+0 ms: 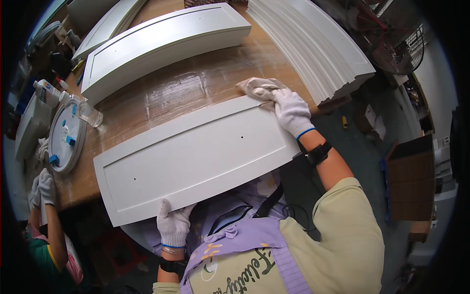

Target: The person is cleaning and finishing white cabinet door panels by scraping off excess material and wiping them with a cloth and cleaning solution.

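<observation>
A white framed panel (191,154) with two small dark holes lies in front of me, its near edge reaching past the table edge. My left hand (172,223), in a white knitted glove, grips that near edge with the thumb on top and the other fingers mostly hidden below. At the far right corner, my gloved right hand (292,111) is closed round a crumpled off-white cloth (264,89). The cloth rests against the panel's far edge.
Another white panel (166,41) lies across the table (191,88), and a stack of white panels (313,46) stands right. At left are a round white lid (66,142) with blue blocks, a clear cup (91,115) and a white bottle (47,93). A co-worker's gloved hands (45,188) show lower left.
</observation>
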`<control>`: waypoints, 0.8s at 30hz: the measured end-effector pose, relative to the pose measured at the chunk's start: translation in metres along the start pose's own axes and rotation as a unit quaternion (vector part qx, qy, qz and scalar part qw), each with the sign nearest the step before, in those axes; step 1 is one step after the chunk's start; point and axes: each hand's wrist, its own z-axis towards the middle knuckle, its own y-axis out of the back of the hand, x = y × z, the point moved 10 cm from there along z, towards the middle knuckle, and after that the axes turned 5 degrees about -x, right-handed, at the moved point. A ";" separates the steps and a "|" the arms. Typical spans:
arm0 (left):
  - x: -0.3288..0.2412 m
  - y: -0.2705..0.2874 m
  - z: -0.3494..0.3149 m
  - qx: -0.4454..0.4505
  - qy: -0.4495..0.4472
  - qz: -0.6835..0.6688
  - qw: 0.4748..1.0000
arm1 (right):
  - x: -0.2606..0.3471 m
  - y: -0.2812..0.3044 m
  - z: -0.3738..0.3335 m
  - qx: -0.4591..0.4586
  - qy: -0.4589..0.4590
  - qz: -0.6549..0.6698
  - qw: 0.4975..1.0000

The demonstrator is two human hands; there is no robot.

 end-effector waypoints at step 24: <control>0.000 0.003 0.001 -0.031 -0.008 0.002 0.999 | -0.196 0.022 -0.125 0.164 -0.293 0.070 0.939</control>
